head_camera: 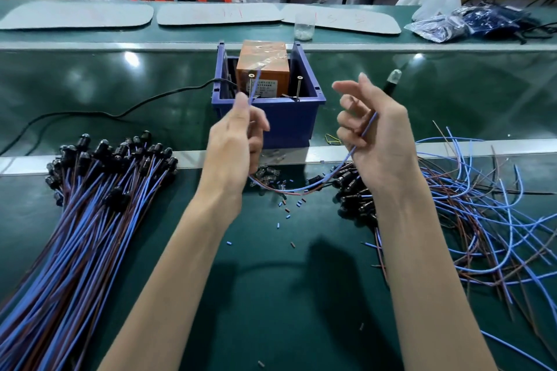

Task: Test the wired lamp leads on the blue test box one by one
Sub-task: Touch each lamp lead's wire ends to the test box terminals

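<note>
Green bench top [271, 295] is filling the lower frame. At lower left a thick bundle of wired lamp leads [90, 220] is lying fanned out, and at right a loose tangle of leads [482, 220] is sprawling. At centre, the blue test box [286, 117] is sitting just beyond the hands, holding an orange block [262, 69] and two upright screws [299, 86]. The left hand [232, 141] is pinching one end of a blue lead [316, 185], its tip pointing up by the left screw; contact cannot be told. The right hand [376, 135] is curling its fingers round the same lead, whose lamp head [394, 75] is sticking out towards upper right.
</note>
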